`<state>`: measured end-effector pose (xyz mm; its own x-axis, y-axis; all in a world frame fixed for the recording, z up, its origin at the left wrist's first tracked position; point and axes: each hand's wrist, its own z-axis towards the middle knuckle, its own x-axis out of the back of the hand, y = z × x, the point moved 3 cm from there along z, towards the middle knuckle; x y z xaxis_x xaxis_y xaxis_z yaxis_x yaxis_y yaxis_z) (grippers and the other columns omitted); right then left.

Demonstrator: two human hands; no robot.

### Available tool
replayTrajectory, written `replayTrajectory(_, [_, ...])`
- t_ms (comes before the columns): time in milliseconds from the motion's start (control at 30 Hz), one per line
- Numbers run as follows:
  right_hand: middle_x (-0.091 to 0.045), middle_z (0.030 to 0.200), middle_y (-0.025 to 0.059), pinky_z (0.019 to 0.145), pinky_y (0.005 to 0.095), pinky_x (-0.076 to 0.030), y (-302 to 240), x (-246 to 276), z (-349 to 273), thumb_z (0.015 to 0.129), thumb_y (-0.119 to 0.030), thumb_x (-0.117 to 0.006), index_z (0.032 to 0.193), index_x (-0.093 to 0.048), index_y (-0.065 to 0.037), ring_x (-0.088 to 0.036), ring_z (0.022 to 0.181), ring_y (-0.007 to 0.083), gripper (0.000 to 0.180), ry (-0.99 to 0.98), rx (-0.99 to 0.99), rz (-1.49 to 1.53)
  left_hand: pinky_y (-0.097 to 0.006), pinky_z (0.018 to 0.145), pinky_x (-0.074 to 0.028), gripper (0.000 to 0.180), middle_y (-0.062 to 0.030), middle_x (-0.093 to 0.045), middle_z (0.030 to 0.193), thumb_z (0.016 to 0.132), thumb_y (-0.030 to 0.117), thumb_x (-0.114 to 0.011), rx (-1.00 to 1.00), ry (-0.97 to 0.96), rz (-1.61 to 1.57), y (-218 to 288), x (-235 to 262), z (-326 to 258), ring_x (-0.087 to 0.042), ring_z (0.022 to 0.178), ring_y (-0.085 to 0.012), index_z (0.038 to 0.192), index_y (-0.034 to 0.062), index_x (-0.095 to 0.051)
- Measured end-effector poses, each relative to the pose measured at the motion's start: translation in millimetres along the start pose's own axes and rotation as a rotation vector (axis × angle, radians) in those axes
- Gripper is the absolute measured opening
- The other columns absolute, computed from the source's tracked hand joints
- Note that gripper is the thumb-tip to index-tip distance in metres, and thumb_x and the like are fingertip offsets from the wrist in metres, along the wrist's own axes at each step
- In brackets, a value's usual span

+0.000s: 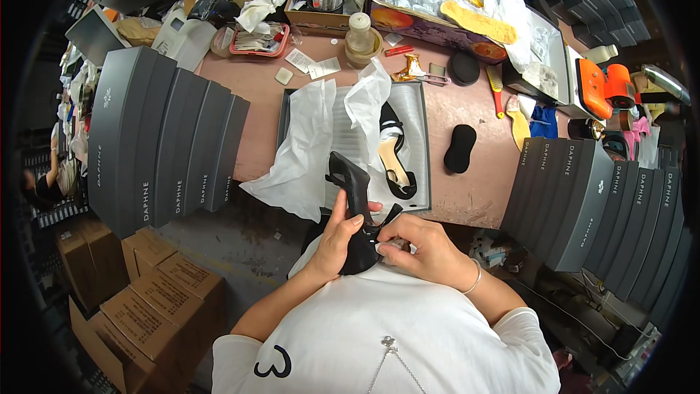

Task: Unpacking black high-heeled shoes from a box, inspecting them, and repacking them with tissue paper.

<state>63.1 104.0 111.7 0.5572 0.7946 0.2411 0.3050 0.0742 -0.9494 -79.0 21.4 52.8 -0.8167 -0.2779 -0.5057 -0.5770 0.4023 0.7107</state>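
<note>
My left hand (340,239) is wrapped round a black high-heeled shoe (354,182), held upright just off the table's front edge, close to my white shirt. Against the shoe's side, my right hand (423,246) is closed in a pinch beside a black strap. A small pale bit shows at its fingertips, too hidden to name. Beyond my hands lies an open grey shoebox (427,146) lined with white tissue paper (310,138). Inside its right half rests a second black shoe with a pale insole (391,157).
Grey shoeboxes stand in rows at the left (120,146) and the right (583,211). A black oval pad (459,149) and a red-handled brush (496,91) lie right of the open box. Behind are a red basket (260,41) and a carton of crumpled paper (437,29). Brown cartons (160,306) sit lower left.
</note>
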Motion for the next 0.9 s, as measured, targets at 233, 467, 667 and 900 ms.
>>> replayTrajectory(233, [-0.060,0.078,0.0089,0.057,0.0291,-0.049,-7.1,-2.8,3.5,0.078,-0.002,-0.070,0.086,-0.061,-0.001,-0.060,0.063,0.0200,0.011,-0.042,0.135,-0.107,-0.030,0.095,-0.041,0.054,-0.0107,-0.051,0.123,0.094,0.022,-0.041,-0.022,-0.010,0.097,-3.8,-2.0,-3.7,-0.051,0.108,-0.0156,0.142,0.0021,-0.025])
replayTrajectory(467, [-0.059,0.077,0.0106,0.057,0.0302,-0.049,-10.1,-4.0,4.7,0.076,0.001,-0.067,0.084,-0.060,0.000,-0.060,0.063,0.0221,0.011,-0.071,0.102,-0.129,-0.031,0.098,-0.041,0.060,-0.0130,-0.050,0.124,0.092,0.024,-0.041,-0.015,-0.014,0.145,-8.4,3.7,-2.3,-0.050,0.113,-0.0188,0.145,0.0043,-0.021])
replayTrajectory(667, [-0.059,0.077,0.0107,0.058,0.0308,-0.049,-10.0,-5.7,4.6,0.075,0.000,-0.067,0.083,-0.060,0.000,-0.060,0.063,0.0226,0.011,-0.052,0.105,-0.102,-0.030,0.095,-0.043,0.057,-0.0127,-0.050,0.124,0.093,0.022,-0.041,-0.002,-0.006,0.115,-11.8,5.5,-3.3,-0.051,0.110,-0.0180,0.144,0.0043,-0.023])
replayTrajectory(900, [-0.059,0.078,0.0113,0.057,0.0310,-0.049,-7.7,-4.0,-1.9,0.075,0.001,-0.067,0.082,-0.060,0.000,-0.060,0.064,0.0239,0.010,-0.091,0.034,-0.102,-0.030,0.096,-0.042,0.056,-0.0126,-0.050,0.125,0.093,0.021,-0.040,-0.018,-0.001,0.137,-10.7,7.5,-3.1,-0.052,0.111,-0.0178,0.144,0.0035,-0.022])
